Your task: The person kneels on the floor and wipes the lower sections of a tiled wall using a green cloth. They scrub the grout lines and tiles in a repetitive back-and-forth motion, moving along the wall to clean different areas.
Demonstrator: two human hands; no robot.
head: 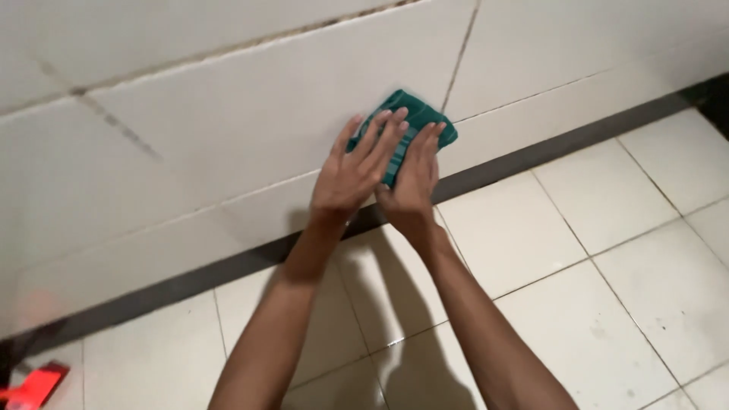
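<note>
**Low on the wall, both palms flat on a green cloth**

Down at the far left corner, a red object [34, 385] pokes into view on the floor, too cropped to identify, well apart from the action. Moving right, the white tiled wall [228, 129] stretches across the upper picture, its grout lines darkened and grimy in places, with a dark band [190, 277] running along its foot where it meets the pale floor tiles [607, 319].

Now to the centre, and here's the work: the left hand [355, 168] is spread wide, fingers fanned and extended, palm pressing the left part of a green cloth [414, 125] against the wall. Just beside it, touching at the thumb side, the right hand [414, 186] lies flat too, fingers straight and close together, pinning the cloth's lower right part. Neither hand is gripping; both are pressing it open-palmed. The cloth sits bunched on the lower wall tile, right beside a vertical grout line, a little above the dark band.

By the look of it, this is the wiping stage, mid-scrub on that tile. Any further stroke would call for steady, even pressure from both palms so the cloth doesn't slip out from under the fingers, and care at the grout joint, where the fabric could snag or ride over the dirt.

Further right, only floor tiles and a shadowed corner [714, 99].
</note>
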